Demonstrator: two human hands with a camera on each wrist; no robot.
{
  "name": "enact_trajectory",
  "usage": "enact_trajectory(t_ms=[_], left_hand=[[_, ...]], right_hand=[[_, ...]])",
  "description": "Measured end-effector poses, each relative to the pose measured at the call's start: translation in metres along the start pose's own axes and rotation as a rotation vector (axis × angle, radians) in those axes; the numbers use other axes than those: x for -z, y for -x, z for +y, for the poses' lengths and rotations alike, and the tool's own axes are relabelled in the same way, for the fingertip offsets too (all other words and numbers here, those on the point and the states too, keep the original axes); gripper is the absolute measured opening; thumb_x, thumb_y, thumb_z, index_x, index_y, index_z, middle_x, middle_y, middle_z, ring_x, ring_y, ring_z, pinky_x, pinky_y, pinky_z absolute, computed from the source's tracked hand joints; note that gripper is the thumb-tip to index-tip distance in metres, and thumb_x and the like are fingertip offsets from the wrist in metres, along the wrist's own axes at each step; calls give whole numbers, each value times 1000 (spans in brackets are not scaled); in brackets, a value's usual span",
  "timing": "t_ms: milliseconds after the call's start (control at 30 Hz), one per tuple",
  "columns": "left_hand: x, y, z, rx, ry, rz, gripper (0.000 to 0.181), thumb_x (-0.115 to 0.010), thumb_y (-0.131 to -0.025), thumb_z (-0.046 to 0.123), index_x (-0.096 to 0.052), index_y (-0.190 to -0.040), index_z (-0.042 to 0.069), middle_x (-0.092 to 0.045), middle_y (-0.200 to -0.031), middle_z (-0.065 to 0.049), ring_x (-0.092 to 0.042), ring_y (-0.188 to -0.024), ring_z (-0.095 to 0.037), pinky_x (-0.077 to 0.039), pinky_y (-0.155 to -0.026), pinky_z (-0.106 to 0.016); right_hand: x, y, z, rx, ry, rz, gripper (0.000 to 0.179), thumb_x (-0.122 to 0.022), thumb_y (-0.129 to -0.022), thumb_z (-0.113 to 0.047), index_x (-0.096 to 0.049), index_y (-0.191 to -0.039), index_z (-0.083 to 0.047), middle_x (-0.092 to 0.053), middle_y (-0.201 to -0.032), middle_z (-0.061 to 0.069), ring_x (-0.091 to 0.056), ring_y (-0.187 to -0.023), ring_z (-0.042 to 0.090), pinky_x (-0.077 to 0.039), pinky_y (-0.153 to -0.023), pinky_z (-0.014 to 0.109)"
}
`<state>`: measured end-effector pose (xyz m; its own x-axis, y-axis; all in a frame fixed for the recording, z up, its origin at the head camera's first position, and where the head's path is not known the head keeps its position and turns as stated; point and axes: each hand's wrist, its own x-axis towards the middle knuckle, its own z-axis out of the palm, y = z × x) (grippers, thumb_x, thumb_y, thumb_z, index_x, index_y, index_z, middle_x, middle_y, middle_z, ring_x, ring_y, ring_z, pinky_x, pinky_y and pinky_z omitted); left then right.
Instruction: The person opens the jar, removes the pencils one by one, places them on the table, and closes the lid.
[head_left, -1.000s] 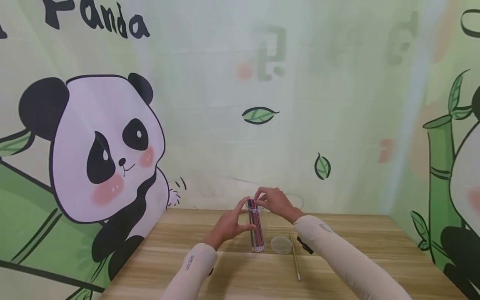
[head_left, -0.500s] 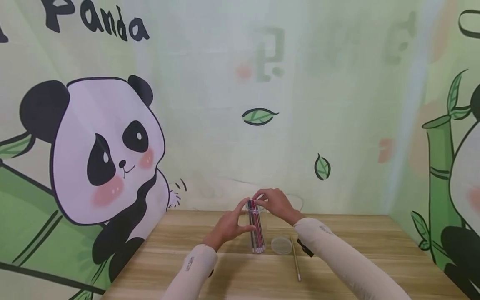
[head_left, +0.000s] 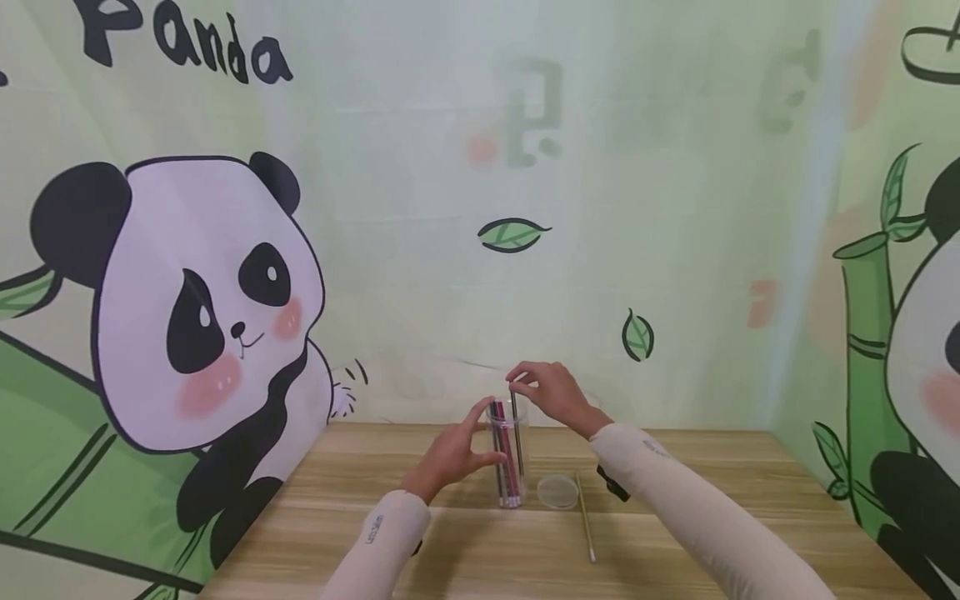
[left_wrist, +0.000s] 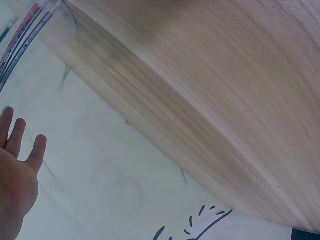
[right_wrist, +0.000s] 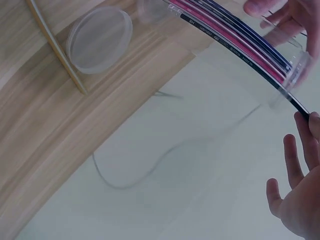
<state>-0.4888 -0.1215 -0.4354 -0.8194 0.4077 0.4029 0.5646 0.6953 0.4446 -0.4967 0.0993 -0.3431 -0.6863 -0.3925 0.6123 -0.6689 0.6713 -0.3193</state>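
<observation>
While the left hand (head_left: 448, 454) grips an upright clear jar (head_left: 523, 421) of pencils (head_left: 507, 479) on the desk (head_left: 667, 483), a black pencil (head_left: 517, 433) stands partly inside it, pinched at the top by the right hand (head_left: 553, 392); right of the jar lie a clear lid (head_left: 557, 492) and, beside it, a tan stick (head_left: 586, 518).

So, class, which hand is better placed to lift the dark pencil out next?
Probably the right hand: it pinches the dark pencil near its top, while the left hand holds the clear container.
</observation>
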Motion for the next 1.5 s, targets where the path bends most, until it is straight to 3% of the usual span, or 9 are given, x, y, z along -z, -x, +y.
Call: enact_trajectory(t_ms=[433, 767, 1067, 1500], left_hand=[[6, 2, 5, 35, 18, -18, 101, -84, -87, 43, -20, -164, 36, -65, -141, -13, -60, -130, -40, -47, -106, -61], [6, 0, 6, 29, 25, -22, 100, -84, -87, 43, -20, -164, 37, -64, -141, -15, -59, -131, -42, -46, -107, -63], [4, -1, 6, -16, 4, -15, 99, -84, -87, 41, -21, -163, 34, -67, -138, -15, -62, -127, -42, -47, -107, -60], [4, 2, 6, 9, 22, -28, 99, -85, -87, 40, -22, -163, 33, -65, -140, -15, -59, -130, -43, -44, -109, -62]], right_hand=[[29, -15, -6, -26, -2, 0, 16, -71, -101, -18, -76, -113, -10, -79, -112, 8, -75, -104, 28, -59, -91, 49], [42, -20, -4, -38, 7, 26, 17, -70, -101, -19, -75, -115, -10, -79, -112, 8, -75, -104, 27, -59, -91, 47], [56, -24, -13, -39, -10, 73, 18, -70, -102, -19, -76, -116, -10, -79, -111, 7, -75, -104, 27, -59, -89, 48], [74, -29, -11, -66, -9, 97, 19, -71, -101, -21, -76, -116, -11, -79, -112, 7, -75, -104, 27, -59, -89, 46]])
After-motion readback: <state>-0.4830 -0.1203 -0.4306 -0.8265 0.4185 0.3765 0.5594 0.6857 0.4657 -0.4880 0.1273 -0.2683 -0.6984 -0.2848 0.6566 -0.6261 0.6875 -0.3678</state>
